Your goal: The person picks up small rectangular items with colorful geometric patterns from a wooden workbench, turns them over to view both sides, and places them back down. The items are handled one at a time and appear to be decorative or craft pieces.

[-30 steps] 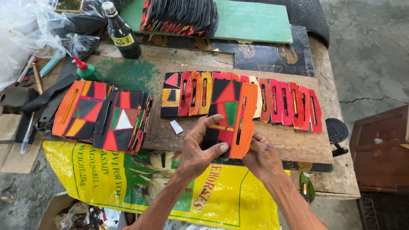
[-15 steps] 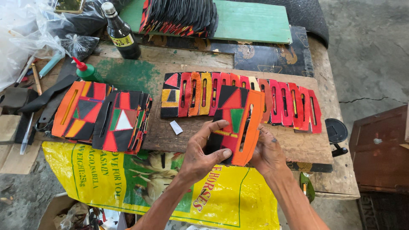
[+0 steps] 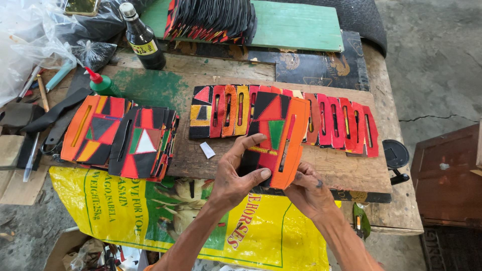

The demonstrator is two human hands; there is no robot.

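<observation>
Both of my hands hold up one patchwork piece (image 3: 279,135) of black, red, orange and green with a slot in its orange side. My left hand (image 3: 236,173) pinches its lower left edge between thumb and fingers. My right hand (image 3: 307,189) supports it from below and behind. The piece is lifted over a row of similar slotted pieces (image 3: 331,120) laid overlapping on a wooden board (image 3: 331,168). A stack of more patchwork pieces (image 3: 120,135) lies to the left.
A dark bottle (image 3: 143,37) and a green glue bottle with red tip (image 3: 103,84) stand at the back left. Black pieces are piled (image 3: 216,20) on a green board. A yellow printed sack (image 3: 150,216) hangs off the front edge. Tools lie at far left.
The held piece has been raised and tilted more upright off the row. My left thumb and fingers have shifted along its lower edge.
</observation>
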